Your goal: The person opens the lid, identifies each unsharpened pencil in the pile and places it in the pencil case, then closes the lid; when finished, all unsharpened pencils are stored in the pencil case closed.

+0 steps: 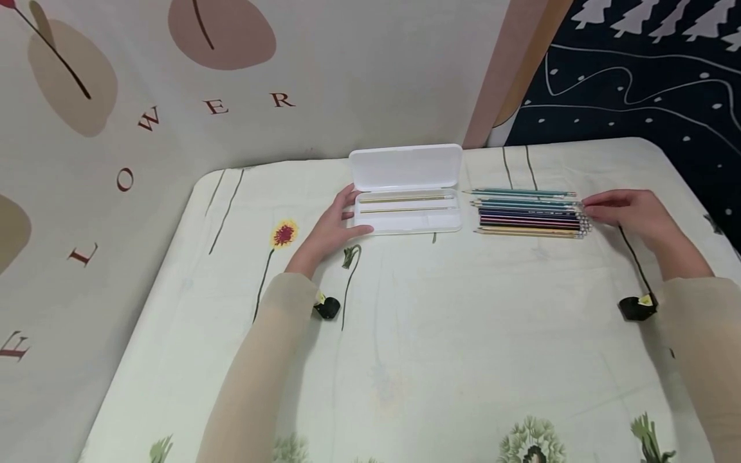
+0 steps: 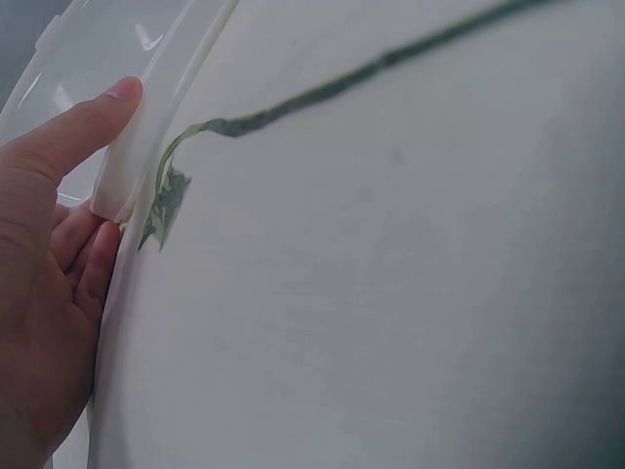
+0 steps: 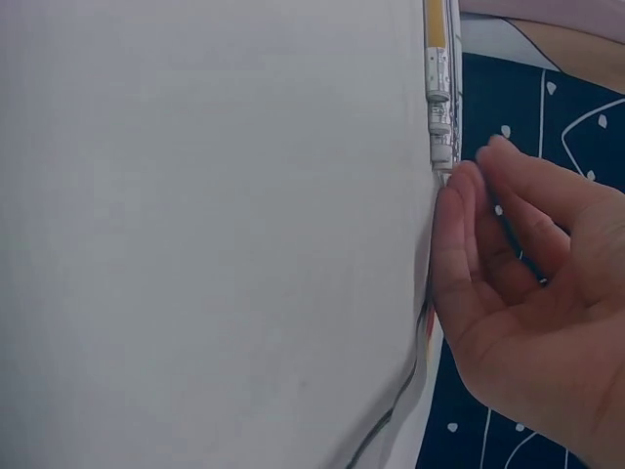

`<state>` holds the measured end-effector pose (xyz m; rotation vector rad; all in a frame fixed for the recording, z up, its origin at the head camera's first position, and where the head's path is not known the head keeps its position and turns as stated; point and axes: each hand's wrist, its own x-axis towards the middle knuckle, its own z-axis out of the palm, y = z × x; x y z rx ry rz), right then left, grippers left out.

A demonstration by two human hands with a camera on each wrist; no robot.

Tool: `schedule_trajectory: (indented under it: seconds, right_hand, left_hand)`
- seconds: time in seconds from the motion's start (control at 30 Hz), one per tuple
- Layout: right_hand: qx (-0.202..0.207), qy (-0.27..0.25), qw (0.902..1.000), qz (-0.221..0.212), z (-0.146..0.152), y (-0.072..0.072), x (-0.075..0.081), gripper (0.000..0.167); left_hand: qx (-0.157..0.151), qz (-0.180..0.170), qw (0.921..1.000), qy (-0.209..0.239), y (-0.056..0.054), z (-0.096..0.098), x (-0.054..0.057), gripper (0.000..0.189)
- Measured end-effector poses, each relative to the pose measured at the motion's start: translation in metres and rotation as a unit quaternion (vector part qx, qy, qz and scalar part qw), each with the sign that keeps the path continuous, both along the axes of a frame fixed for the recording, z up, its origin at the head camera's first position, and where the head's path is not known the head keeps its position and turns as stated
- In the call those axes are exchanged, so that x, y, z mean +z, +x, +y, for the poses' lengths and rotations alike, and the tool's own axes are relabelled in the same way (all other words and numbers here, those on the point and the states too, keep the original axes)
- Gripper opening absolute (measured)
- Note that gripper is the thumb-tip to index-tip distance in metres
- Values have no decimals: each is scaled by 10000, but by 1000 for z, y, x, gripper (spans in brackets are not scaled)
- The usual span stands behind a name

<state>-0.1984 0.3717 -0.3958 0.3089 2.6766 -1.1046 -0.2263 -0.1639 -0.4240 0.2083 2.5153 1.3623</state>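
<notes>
A white plastic pencil case [image 1: 405, 225] lies with its lid [image 1: 406, 167] raised. Inside are two gold-coloured pencils [image 1: 405, 210], lying lengthwise and apart. My left hand [image 1: 331, 226] holds the case at its left end, thumb on the front rim and fingers around the side. In the left wrist view, that thumb presses the case's corner wall [image 2: 146, 147]. To the right of the case lies a row of pencils [image 1: 529, 220], teal, dark and yellow. My right hand [image 1: 633, 212] is at their eraser ends, fingers loosely bent; no pencil shows between them in the right wrist view.
A flower-printed cloth [image 1: 451, 334] covers the table. Two small black objects [image 1: 637, 308] show beside the forearms. Behind the table hangs a pale printed curtain [image 1: 359, 77], with a dark patterned fabric [image 1: 637, 83] at the right.
</notes>
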Motion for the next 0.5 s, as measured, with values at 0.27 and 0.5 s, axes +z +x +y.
schedule_trajectory:
  seconds: [0.27, 0.5]
  right_hand:
    - [503, 397, 9979, 2, 0, -2, -3, 26]
    - [740, 547, 9957, 64, -1, -4, -2, 25]
  left_hand:
    - [-15, -2, 10000, 7, -1, 0, 0, 102]
    - [-6, -21, 10000, 2, 0, 0, 0, 102]
